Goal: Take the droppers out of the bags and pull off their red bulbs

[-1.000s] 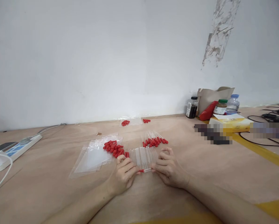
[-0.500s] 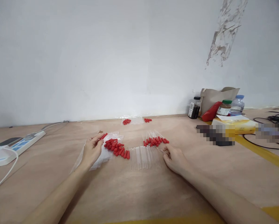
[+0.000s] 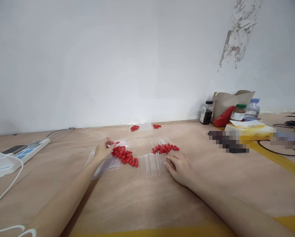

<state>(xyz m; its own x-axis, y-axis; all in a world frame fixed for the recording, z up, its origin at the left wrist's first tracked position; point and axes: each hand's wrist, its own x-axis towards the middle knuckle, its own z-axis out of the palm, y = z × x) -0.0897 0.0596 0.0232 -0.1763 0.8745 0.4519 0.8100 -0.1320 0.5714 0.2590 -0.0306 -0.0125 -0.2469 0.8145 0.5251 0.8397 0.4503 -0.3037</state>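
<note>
My left hand [image 3: 104, 150] rests on clear plastic bags [image 3: 105, 163] and pinches a red rubber bulb at its fingertips, right beside a pile of red bulbs [image 3: 124, 156]. My right hand [image 3: 179, 166] lies flat with fingers stretched out, touching the right end of a row of clear glass tubes [image 3: 151, 163]. A second group of tubes with red bulbs fitted [image 3: 165, 147] lies just beyond the right hand.
Two small bags with red bulbs [image 3: 144, 126] lie by the wall. A power strip [image 3: 21, 154] with white cable sits at left. At right stand a dark bottle [image 3: 205, 113], a paper bag [image 3: 230, 102], a jar [image 3: 237, 112], a water bottle [image 3: 252, 109], a yellow box [image 3: 251, 130] and black cables [image 3: 280, 148].
Both hands held one tube with a bulb together at the row's front. The left hand then carried a red bulb left to the pile; the right hand moved to the row's right end and flattened.
</note>
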